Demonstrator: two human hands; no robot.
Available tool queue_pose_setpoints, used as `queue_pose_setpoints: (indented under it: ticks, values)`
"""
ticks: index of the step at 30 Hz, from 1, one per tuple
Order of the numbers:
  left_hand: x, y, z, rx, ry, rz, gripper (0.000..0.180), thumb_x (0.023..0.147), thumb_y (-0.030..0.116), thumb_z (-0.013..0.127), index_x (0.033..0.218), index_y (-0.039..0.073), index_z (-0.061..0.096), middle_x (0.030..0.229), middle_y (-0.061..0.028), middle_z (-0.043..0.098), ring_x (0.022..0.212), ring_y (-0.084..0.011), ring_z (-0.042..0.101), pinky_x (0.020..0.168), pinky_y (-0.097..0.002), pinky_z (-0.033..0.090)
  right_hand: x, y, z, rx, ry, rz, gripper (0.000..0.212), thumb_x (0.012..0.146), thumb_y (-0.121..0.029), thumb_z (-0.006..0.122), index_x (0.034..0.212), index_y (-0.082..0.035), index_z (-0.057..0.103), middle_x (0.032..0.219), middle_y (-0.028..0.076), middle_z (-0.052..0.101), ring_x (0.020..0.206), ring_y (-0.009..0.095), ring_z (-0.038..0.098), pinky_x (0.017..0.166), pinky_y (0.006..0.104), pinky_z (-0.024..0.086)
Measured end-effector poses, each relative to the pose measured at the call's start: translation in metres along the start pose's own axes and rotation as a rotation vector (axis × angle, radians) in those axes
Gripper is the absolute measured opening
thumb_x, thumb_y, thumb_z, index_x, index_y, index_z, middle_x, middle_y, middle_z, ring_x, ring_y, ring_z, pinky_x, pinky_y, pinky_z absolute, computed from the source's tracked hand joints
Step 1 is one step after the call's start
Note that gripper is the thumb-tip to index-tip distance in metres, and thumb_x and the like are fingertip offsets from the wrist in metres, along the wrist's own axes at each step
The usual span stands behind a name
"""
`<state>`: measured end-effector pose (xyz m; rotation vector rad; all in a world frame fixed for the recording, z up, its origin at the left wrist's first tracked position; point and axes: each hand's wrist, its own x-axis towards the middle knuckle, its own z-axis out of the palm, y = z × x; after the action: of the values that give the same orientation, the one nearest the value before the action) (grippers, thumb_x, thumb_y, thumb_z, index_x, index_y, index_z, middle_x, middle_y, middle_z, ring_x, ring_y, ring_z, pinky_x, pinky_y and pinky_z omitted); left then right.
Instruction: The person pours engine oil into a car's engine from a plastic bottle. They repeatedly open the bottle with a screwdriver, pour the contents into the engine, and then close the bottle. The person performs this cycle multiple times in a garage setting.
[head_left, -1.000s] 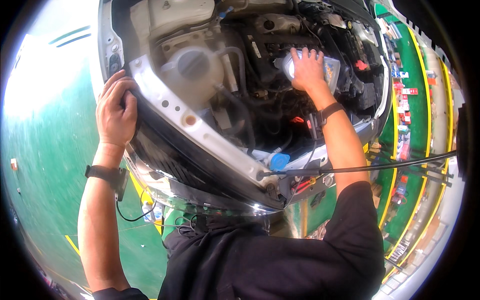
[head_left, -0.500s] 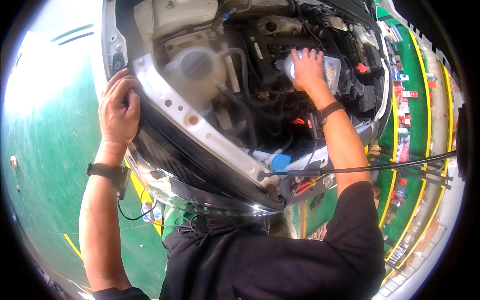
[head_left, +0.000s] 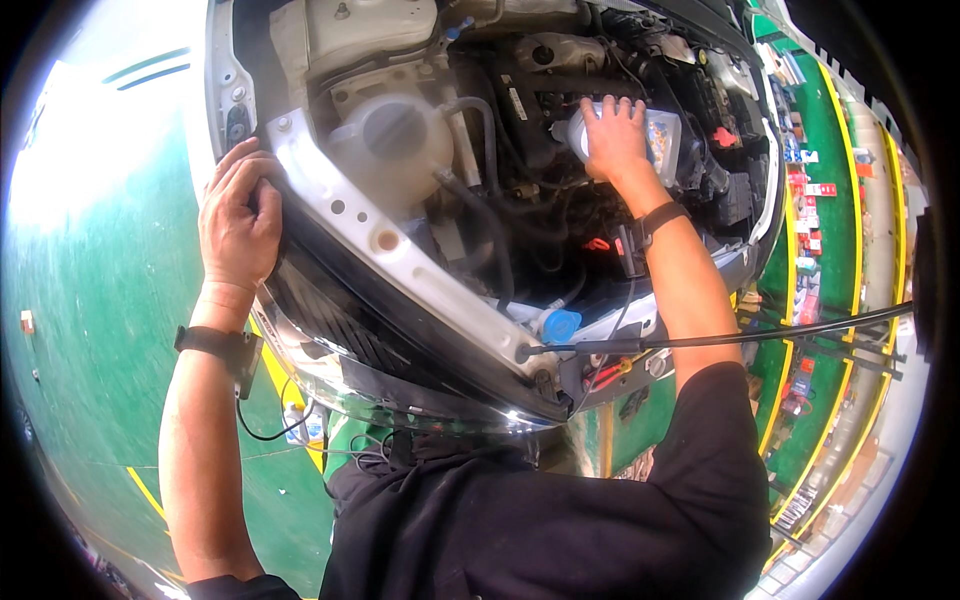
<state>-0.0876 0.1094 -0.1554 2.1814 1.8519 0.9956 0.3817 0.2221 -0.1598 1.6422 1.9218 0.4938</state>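
My right hand (head_left: 617,140) reaches into the engine bay, its fingers spread over a clear plastic box (head_left: 663,145) with small orange and white bits showing through. The box lies on top of the engine (head_left: 535,115), and the palm hides part of it. At the left, my left hand (head_left: 240,205) rests on the car's front edge (head_left: 283,215), fingers bent over it and thumb folded in. Both wrists wear dark bands; a cable runs from the left one.
A thin black rod (head_left: 780,333) crosses over my right forearm. Between my hands sit a white reservoir (head_left: 395,135), black hoses (head_left: 490,150) and a blue cap (head_left: 561,324). Red-handled pliers (head_left: 608,373) lie at the front edge. Racks with yellow rails (head_left: 850,200) hold goods at right.
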Motion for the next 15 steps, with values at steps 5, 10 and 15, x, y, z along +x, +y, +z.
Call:
queue_pose_setpoints:
  ticks: [5, 10, 15]
  values:
    - [0.001, 0.001, -0.001, 0.003, 0.002, -0.009, 0.023, 0.089, 0.009, 0.056, 0.102, 0.007, 0.075, 0.117, -0.0125, 0.075, 0.132, -0.0323, 0.062, 0.114, -0.0444, 0.045, 0.001, 0.002, -0.001, -0.022, -0.024, 0.002, 0.096, 0.072, -0.021, 0.083, 0.158, -0.015, 0.043, 0.152, 0.022, 0.052, 0.144, 0.043, 0.047, 0.124, 0.0612, 0.028]
    - [0.000, 0.000, 0.001, 0.004, -0.001, -0.007, 0.022, 0.089, 0.009, 0.057, 0.102, 0.007, 0.075, 0.117, -0.0128, 0.075, 0.132, -0.0326, 0.061, 0.114, -0.0447, 0.045, -0.002, 0.004, 0.002, 0.046, -0.060, 0.037, 0.095, 0.074, -0.021, 0.081, 0.160, -0.015, 0.041, 0.152, 0.022, 0.052, 0.143, 0.042, 0.047, 0.123, 0.0602, 0.029]
    - [0.001, 0.001, 0.000, -0.004, 0.000, -0.001, 0.021, 0.089, 0.008, 0.057, 0.101, 0.007, 0.074, 0.116, -0.0131, 0.075, 0.131, -0.0328, 0.062, 0.113, -0.0442, 0.046, -0.007, 0.012, 0.015, 0.191, -0.073, 0.087, 0.099, 0.072, -0.018, 0.079, 0.162, -0.013, 0.038, 0.153, 0.023, 0.051, 0.144, 0.044, 0.046, 0.122, 0.0603, 0.030]
